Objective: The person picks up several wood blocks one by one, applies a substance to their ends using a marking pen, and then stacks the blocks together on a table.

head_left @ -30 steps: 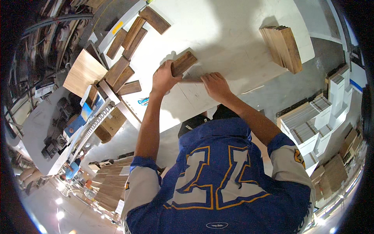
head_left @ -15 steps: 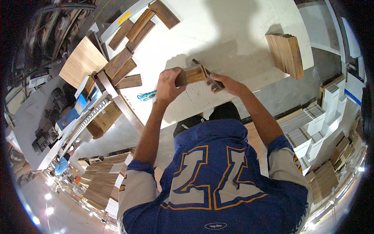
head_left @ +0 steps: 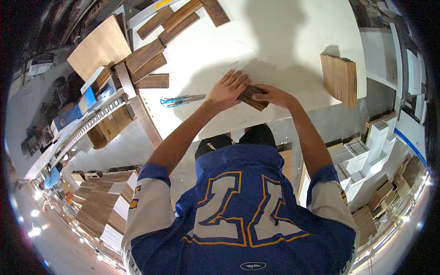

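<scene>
A short stack of brown wooden strips (head_left: pixel 253 97) is between my hands above the white table, near its front edge. My left hand (head_left: pixel 227 90) lies over the stack's left end, fingers stretched out and nearly flat, hiding that end. From the right, my right hand (head_left: pixel 275 96) grips the stack, thumb across the top and fingers out of sight behind it. A blue-handled utility knife (head_left: pixel 182 101) lies on the table left of my left hand. Beside it is another slim blue-handled tool, partly overlapping and hard to make out.
On the white table (head_left: pixel 293 89), a larger stack of wooden strips (head_left: pixel 340 80) stands at the right. Several dark wooden boards (head_left: pixel 146 57) lie scattered along the left and far-left edge. A light wooden panel (head_left: pixel 98 48) leans beyond that edge. Stacked boards (head_left: pixel 98 201) fill the lower left.
The wooden strips, held tilted between both hands before, are now lower and turned. My left hand has flattened over their left end. A dark, blurred piece by my right hand no longer shows separately.
</scene>
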The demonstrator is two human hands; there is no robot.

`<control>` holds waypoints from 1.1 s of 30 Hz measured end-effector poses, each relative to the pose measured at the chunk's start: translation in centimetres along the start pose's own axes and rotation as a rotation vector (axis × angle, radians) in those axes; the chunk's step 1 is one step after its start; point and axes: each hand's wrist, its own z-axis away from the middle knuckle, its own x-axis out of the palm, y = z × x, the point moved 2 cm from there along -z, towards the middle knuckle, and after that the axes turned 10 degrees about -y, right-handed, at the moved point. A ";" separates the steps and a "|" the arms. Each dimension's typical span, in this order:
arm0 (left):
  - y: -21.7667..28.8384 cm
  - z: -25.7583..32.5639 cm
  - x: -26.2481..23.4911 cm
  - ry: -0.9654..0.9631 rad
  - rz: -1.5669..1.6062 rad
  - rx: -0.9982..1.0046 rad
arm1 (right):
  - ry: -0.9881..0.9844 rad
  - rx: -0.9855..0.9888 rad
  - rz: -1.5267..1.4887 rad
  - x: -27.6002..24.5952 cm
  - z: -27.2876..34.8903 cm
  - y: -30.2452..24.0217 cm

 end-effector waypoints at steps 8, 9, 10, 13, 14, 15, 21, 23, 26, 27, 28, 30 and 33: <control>0.9 1.8 2.1 -0.045 -0.109 -0.161 | 0.410 -0.108 0.971 3.3 0.4 -2.6; 1.0 1.6 0.8 -0.072 -0.046 -0.183 | 0.576 -0.193 1.018 3.6 0.1 -2.0; 0.5 2.2 0.0 -0.074 -0.055 -0.190 | 0.573 -0.204 1.018 4.3 -0.4 -2.5; -2.9 4.8 -3.2 -0.140 0.270 -0.376 | 0.539 -0.030 1.070 5.8 -1.8 -2.6; -4.6 6.2 -4.6 -0.116 0.100 -0.439 | 0.653 -0.120 1.196 6.2 -2.4 -1.9; -8.5 9.1 -4.3 -0.134 0.003 -0.422 | 0.758 -0.229 1.324 6.8 -3.0 -2.1; -21.4 16.6 -12.8 -0.253 -0.215 -0.932 | 0.812 -0.202 1.320 8.7 -6.6 -3.1; -24.0 15.7 -14.1 -0.244 -0.240 -0.858 | 0.797 -0.213 1.288 8.7 -7.1 -3.5; -25.4 14.2 -14.3 -0.486 -0.321 -0.812 | 0.729 -0.148 1.293 8.6 -7.3 -3.5; -25.5 13.7 -14.4 -0.486 -0.317 -0.810 | 0.744 -0.174 1.319 8.5 -7.3 -3.5; -26.0 13.4 -14.2 -0.526 -0.243 -0.817 | 0.761 -0.204 1.346 8.4 -7.3 -3.5; -25.9 13.6 -14.0 -0.506 -0.167 -0.793 | 0.774 -0.229 1.334 8.3 -7.4 -3.5; -24.2 12.2 -12.8 -0.551 -0.150 -0.816 | 0.806 -0.216 1.319 8.3 -7.4 -2.7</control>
